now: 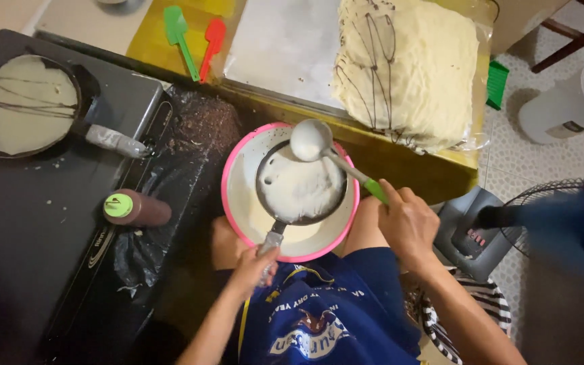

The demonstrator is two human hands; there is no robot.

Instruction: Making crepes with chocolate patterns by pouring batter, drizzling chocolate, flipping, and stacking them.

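**Pan held over the batter bowl, ladle above it**

My left hand (255,267) has its grip closed on the handle of a small dark pan (300,184), kept over the pink-rimmed bowl (238,162) at frame centre so drips fall back into the batter. My right hand (407,223) has the green-handled ladle (311,140) in its grip, cup above the pan's far edge. At upper left, another pan (25,105) rests on the stove (49,223).
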